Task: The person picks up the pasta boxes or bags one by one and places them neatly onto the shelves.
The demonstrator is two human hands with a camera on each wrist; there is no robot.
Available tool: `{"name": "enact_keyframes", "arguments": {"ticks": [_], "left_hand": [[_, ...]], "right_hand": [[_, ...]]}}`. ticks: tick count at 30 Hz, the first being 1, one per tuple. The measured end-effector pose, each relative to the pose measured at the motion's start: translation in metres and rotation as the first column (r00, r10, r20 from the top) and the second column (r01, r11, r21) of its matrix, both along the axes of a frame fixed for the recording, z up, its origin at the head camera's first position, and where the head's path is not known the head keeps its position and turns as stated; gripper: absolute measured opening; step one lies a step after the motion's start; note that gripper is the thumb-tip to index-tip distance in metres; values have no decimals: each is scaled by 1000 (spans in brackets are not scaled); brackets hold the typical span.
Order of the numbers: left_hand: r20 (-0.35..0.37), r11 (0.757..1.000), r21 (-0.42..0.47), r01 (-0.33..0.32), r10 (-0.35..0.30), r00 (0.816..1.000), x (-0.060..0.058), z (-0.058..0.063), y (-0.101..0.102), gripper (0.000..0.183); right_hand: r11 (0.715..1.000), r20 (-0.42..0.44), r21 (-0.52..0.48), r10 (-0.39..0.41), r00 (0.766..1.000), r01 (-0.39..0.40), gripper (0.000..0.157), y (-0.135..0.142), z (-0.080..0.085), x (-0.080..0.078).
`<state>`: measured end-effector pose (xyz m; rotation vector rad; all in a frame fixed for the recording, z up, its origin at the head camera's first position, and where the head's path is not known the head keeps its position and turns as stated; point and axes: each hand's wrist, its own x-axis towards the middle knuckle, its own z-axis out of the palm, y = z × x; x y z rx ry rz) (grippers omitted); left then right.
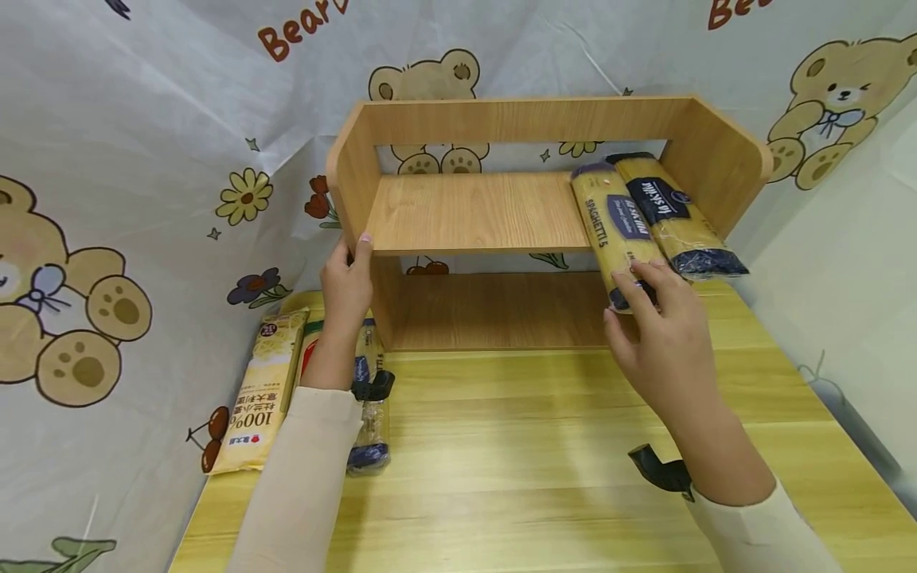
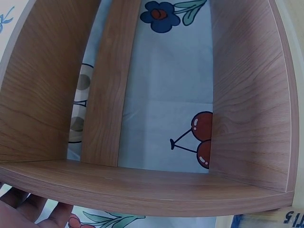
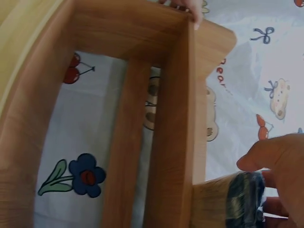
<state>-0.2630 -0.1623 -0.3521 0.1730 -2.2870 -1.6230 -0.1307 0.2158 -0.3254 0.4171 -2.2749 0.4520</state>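
A two-tier wooden shelf (image 1: 473, 211) stands on the table. My left hand (image 1: 347, 282) grips its left side panel, the thumb at the front edge and the fingers along the outer face. On the right of the upper board lie two spaghetti packs side by side, their near ends past its front edge. The fingers of my right hand (image 1: 662, 326) rest on the near end of the left spaghetti pack (image 1: 609, 215); the thumb is beside that end, apart from it in the right wrist view. The other spaghetti pack (image 1: 662, 199) lies against the right panel.
Left of the shelf, a yellow pasta pack (image 1: 258, 398) and a clear spaghetti pack (image 1: 372, 430) lie on the wooden table (image 1: 494, 454). Another pack, partly hidden by my left arm, is between them. A bear-printed cloth (image 1: 179, 87) hangs behind.
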Motion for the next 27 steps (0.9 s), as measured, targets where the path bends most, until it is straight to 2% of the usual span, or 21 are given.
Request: {"name": "enact_keyframes", "arguments": {"ticks": [8,27], "left_hand": [[-7,1000,13,-1,2,1000,0,0,-1,62],[-4,1000,-2,-17,17,1000,-1,0,1,61]], "right_hand": [[999,-7,34,-23,1000,24,44,3,-6,-6],[993,-31,93,-66,997,68,40,14,-12,-52]]}}
